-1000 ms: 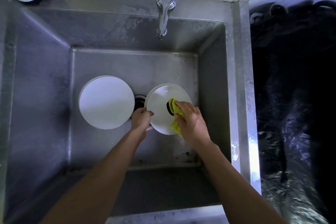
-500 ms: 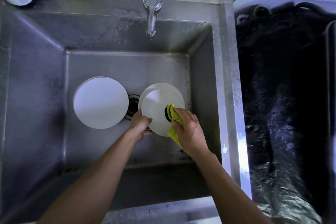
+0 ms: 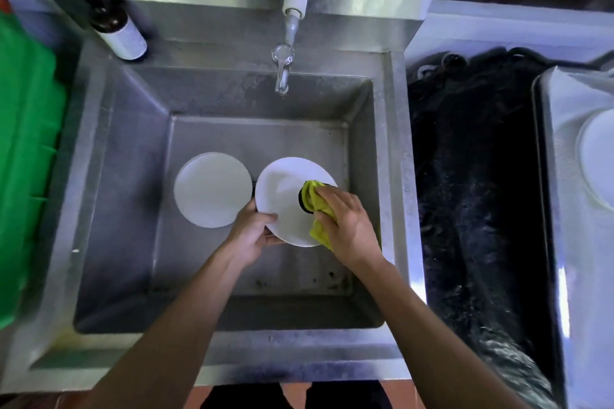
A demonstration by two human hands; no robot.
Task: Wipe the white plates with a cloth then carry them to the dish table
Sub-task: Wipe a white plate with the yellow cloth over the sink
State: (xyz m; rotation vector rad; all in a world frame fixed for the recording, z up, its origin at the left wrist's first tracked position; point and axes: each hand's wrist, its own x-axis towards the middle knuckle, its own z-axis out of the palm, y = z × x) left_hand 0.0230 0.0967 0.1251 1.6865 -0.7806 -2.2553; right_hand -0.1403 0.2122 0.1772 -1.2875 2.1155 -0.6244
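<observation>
Inside the steel sink [image 3: 109, 176], the left hand [image 3: 254, 232] pinches the near-left rim of a white plate [image 3: 282, 196], thumb on top and fingers underneath, so the plate is lifted and tilted up off the basin floor. That tilt likely serves the wiping: it turns the face toward the person and gives the other hand something firm to press against. The right hand [image 3: 349, 222] is clenched around a yellow-green cloth [image 3: 317, 201] and presses it onto the right side of the plate's face (a dark edge shows on the cloth, perhaps a scrubbing layer, though I cannot tell for sure).

A second white plate [image 3: 212, 189] lies flat on the basin floor to the left of the held one, toward the middle of the sink and well apart from both hands, probably waiting its turn. Whether it is a single plate or a small stack is hard to make out. The drain between the two plates is almost wholly covered.

The tap [image 3: 282, 73] hangs over the far edge; no water stream is visible. At the right edge of the view another pale round dish [image 3: 598, 163] is cut off by the frame, possibly on the dish table. A green container [image 3: 26, 143] at the left is also cropped.
</observation>
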